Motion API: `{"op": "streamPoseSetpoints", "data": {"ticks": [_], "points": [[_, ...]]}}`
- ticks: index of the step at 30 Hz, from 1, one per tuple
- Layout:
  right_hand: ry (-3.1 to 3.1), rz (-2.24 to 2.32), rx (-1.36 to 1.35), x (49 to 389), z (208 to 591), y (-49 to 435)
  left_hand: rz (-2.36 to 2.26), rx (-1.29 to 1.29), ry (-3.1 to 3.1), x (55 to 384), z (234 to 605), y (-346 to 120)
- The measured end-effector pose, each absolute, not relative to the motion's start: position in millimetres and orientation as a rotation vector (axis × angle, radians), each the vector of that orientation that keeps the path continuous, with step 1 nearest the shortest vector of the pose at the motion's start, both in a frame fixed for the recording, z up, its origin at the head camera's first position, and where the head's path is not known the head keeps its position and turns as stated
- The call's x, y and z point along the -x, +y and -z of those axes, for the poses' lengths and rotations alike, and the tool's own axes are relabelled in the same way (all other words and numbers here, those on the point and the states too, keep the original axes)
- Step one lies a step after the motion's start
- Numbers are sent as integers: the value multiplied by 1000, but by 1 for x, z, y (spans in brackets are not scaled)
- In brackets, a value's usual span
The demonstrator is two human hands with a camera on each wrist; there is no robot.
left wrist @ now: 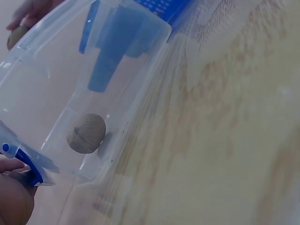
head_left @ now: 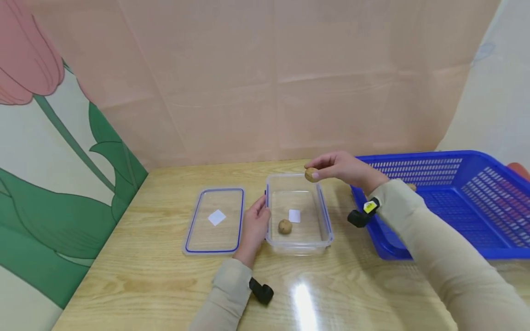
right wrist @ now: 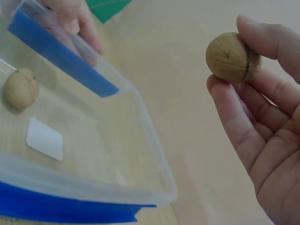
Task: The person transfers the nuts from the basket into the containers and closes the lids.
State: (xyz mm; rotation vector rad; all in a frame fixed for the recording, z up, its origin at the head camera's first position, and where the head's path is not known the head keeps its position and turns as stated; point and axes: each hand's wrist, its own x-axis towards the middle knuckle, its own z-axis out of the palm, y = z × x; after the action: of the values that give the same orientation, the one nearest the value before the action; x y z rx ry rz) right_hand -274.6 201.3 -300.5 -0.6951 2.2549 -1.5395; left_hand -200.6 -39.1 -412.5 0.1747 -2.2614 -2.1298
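A clear plastic food container (head_left: 299,248) with blue side latches stands on the table. Inside it lies one walnut (head_left: 285,226), beside a white label on its floor. My left hand (head_left: 254,223) holds the container's left side, its fingers at the blue latch (left wrist: 29,165). Above the far right corner of the container, my right hand (head_left: 341,169) pinches another walnut (right wrist: 233,58) between thumb and fingertips. That walnut has a dark line round it in the right wrist view.
Left of the container lies its lid (head_left: 215,247), with a blue seal and a white label. A blue plastic basket (head_left: 472,158) stands on the right, mostly behind my right arm, with a brown round thing (head_left: 411,186) partly showing in it. Behind the wooden table (head_left: 165,276) rises a wall.
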Motion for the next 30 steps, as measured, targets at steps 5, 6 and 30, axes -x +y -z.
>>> {"op": "streamPoseSetpoints", "data": {"ticks": [5,6,30], "points": [[2277,1416,675,277,304,188,2146,-145,-2234,198,410,-39],[2281,1388,675,277,305,185,2145,-142,-2230,198,410,-39],[2250,1258,722,281,322,161,2054,-148,-2224,201,415,-33]]}}
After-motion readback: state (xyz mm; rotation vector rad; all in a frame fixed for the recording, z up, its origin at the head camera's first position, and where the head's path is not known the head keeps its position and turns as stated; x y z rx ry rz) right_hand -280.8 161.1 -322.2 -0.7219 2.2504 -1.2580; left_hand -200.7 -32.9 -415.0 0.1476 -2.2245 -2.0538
